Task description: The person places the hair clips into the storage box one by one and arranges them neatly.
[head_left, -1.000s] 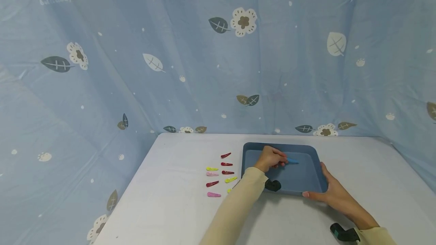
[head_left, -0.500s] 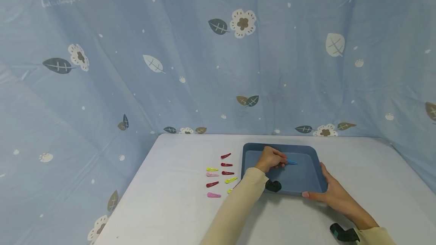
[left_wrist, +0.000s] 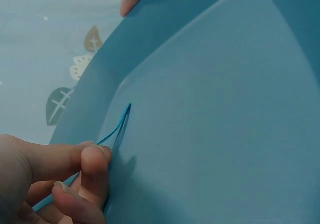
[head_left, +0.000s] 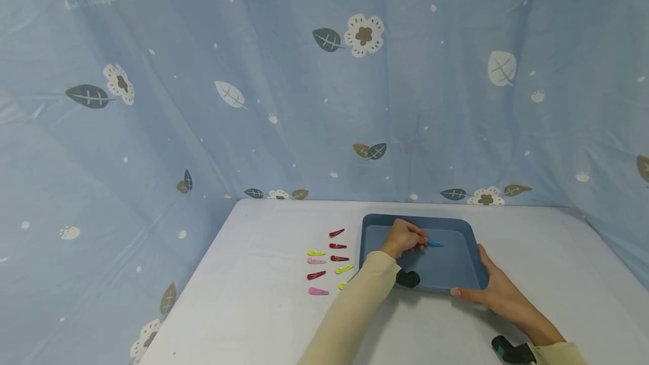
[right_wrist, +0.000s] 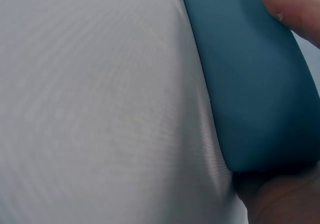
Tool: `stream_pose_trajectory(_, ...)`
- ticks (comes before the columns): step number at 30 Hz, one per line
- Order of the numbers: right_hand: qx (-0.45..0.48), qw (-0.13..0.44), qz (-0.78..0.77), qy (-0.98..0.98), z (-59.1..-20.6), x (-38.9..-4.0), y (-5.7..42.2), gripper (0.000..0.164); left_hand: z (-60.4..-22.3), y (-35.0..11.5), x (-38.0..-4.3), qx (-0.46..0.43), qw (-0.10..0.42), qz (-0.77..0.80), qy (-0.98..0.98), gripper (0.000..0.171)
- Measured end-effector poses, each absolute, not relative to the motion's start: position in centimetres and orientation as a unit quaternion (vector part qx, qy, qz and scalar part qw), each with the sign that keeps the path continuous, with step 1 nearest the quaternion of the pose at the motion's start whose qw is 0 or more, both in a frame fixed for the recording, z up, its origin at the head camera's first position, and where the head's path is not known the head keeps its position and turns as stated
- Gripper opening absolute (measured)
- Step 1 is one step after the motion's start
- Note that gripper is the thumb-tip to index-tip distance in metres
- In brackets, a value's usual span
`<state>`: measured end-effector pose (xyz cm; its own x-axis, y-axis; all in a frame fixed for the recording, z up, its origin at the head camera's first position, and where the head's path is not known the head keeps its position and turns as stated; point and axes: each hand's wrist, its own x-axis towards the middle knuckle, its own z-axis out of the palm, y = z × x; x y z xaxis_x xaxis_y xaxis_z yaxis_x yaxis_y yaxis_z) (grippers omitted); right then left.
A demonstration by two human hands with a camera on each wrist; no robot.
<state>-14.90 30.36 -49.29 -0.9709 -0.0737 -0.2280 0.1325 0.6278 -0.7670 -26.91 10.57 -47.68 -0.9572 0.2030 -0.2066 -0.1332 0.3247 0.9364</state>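
In the head view, my left hand [head_left: 404, 237] is over the blue tray [head_left: 431, 283], pinching a blue hair clip [head_left: 436, 243] between thumb and fingers. The clip's narrow end points right, low over the tray floor. Seen from the left wrist, two thin strands of the hair clip [left_wrist: 124, 118] stick out beyond the fingertips and meet at a tip; its other end is hidden by the hand. My right hand [head_left: 489, 286] grips the tray's near right corner, thumb on the front wall and fingers along the right side. The right wrist view shows that thumb [right_wrist: 295, 9] against the tray wall [right_wrist: 255, 84].
Left of the tray, several snap hair clips lie on the white table [head_left: 253, 320]: dark red ones [head_left: 316, 275], yellow ones [head_left: 344, 269] and pink ones [head_left: 318, 291]. One yellow clip is partly covered by my left sleeve [head_left: 350, 314]. A patterned blue curtain [head_left: 304, 100] stands behind the table.
The blue hair clip looks broader a second ago and shows as a thinner shape now. Both hands and the tray stay in place; the head view shifts very slightly.
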Motion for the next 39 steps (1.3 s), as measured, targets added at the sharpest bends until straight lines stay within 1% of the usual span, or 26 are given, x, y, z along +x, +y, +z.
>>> stream_pose_trajectory(11,0.009,0.107,-0.443,0.890,-49.5,-14.7,30.4,0.133,-47.3,10.7,-26.8,0.024,0.142,0.575,0.805,0.011)
stream_pose_trajectory(18,0.007,0.107,-0.445,0.889,-49.6,-14.7,30.5,0.133,-47.3,10.6,-26.5,0.020,0.135,0.577,0.805,0.006)
stream_pose_trajectory(26,0.010,0.110,-0.442,0.890,-49.6,-14.7,30.4,0.134,-47.1,10.4,-26.4,0.028,0.139,0.583,0.800,0.005)
stream_pose_trajectory(30,0.011,0.115,-0.441,0.890,-49.6,-14.8,30.3,0.134,-46.7,10.0,-26.7,0.030,0.137,0.585,0.799,0.005)
stream_pose_trajectory(39,0.010,0.104,-0.442,0.891,-49.6,-14.6,30.4,0.136,-45.2,7.9,-27.3,0.053,0.134,0.592,0.793,0.006)
